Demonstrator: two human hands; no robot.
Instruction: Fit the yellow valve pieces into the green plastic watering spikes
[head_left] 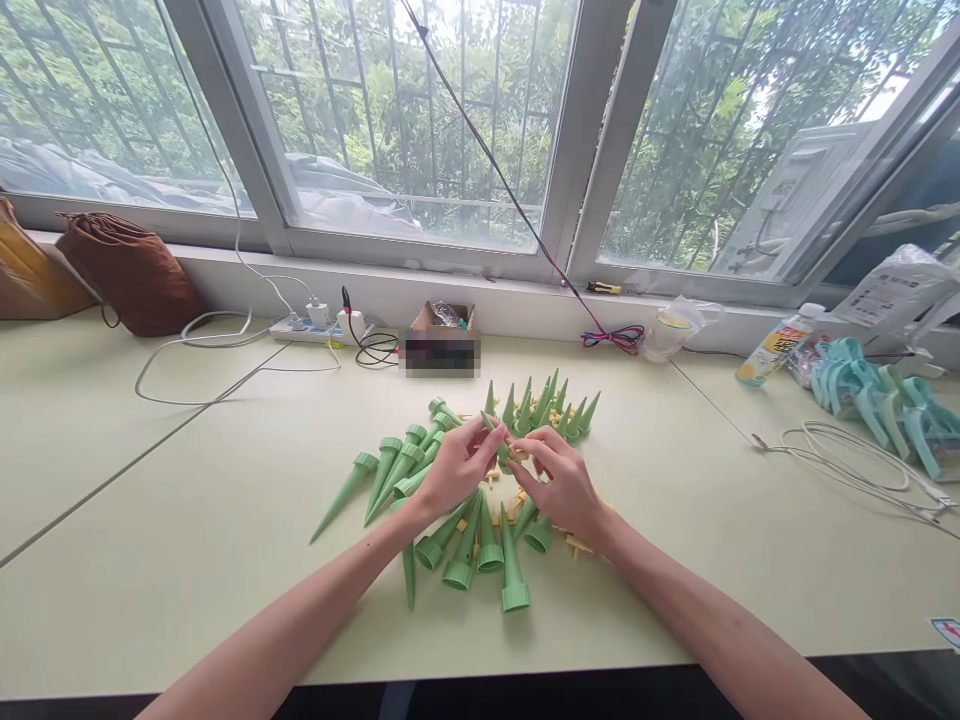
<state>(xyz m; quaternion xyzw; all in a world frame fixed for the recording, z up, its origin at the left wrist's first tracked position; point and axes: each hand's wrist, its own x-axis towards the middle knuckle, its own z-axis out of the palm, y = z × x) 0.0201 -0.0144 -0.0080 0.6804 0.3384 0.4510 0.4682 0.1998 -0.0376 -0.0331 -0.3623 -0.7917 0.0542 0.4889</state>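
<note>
My left hand point(459, 462) is closed around a green plastic watering spike point(490, 424), its pointed tip up and to the left. At the spike's wide collar, my right hand point(564, 482) pinches a small yellow plastic valve point(517, 454); my fingers partly hide where the two meet. Several green spikes lie to the left, such as one spike point(345, 496), and more lie in front, including a spike point(514, 570) nearest me. Behind my hands, a group of spikes point(543, 405) stands point up. Loose yellow valves point(577, 545) lie among and beside them.
A small open box point(442, 322) and a power strip point(315, 326) sit by the window ledge. A brown drawstring bag point(135, 270) is at the back left. A bottle point(780, 345), light-blue plastic items point(877, 395) and a coiled white cable point(847, 460) lie to the right.
</note>
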